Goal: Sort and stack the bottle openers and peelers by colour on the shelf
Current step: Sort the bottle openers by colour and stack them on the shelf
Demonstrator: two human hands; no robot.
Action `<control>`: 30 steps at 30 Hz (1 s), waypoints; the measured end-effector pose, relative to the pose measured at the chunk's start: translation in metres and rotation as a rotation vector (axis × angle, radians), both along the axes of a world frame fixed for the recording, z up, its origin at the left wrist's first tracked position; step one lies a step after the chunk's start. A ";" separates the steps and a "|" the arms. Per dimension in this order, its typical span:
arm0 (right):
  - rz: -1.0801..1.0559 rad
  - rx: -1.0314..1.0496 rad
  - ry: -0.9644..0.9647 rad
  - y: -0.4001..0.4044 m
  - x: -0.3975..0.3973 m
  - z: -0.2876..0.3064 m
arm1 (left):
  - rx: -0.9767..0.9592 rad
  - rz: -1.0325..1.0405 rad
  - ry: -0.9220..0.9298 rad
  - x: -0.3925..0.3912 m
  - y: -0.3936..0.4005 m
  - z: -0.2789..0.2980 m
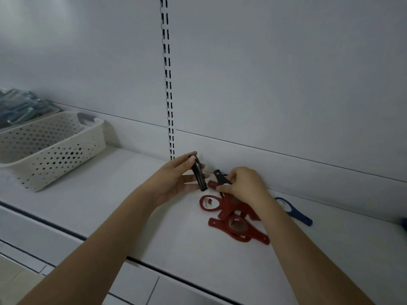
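Observation:
On the white shelf [123, 201] lies a loose pile of several red bottle openers [233, 219]. My left hand [176, 183] holds a stack of black openers [199, 175] edge-on between thumb and fingers, just left of the pile. My right hand [244, 186] pinches another black opener [221, 177] at the pile's far end, its handle pointing up and left. A single blue opener [294, 211] lies flat to the right, near the back wall.
A white perforated basket [50, 148] stands at the left of the shelf, with dark packaged goods [19, 106] behind it. A slotted upright [168, 84] runs up the back wall. Something blue [404, 223] shows at the right edge.

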State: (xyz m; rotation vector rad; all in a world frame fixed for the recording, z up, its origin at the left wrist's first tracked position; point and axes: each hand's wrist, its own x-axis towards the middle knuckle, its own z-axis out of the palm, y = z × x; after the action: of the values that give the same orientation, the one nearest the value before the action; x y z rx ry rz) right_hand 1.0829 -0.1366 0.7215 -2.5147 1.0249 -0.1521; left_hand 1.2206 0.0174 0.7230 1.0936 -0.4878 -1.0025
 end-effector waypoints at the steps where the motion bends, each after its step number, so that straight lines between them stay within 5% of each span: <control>1: -0.001 0.057 -0.067 -0.002 -0.002 0.002 | 0.020 -0.048 -0.013 0.003 -0.004 0.001; 8: -0.011 0.167 -0.716 -0.003 -0.022 0.015 | 0.024 -0.182 0.089 0.020 -0.023 -0.018; 11: 0.051 0.176 -0.840 0.014 -0.021 0.016 | -0.012 -0.239 0.119 0.018 -0.027 -0.021; 15: 0.154 -0.169 -0.706 0.023 -0.008 0.000 | -0.032 -0.210 0.171 0.012 -0.031 -0.025; 23: 0.366 -0.331 -0.402 0.011 -0.010 -0.008 | -0.082 -0.076 0.197 0.012 -0.031 -0.023; 27: 0.108 -0.351 -0.362 -0.004 -0.020 -0.001 | -0.111 0.003 0.192 0.018 -0.031 -0.024; 30: 0.020 -0.310 -0.094 -0.018 -0.028 -0.011 | -0.146 0.049 0.230 0.021 -0.029 -0.024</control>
State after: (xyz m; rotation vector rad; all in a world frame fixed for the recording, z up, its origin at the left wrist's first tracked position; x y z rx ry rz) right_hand 1.0551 -0.1547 0.7101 -2.7602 1.0036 -0.4510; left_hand 1.2418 -0.0121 0.6990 0.8448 -0.3402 -1.0185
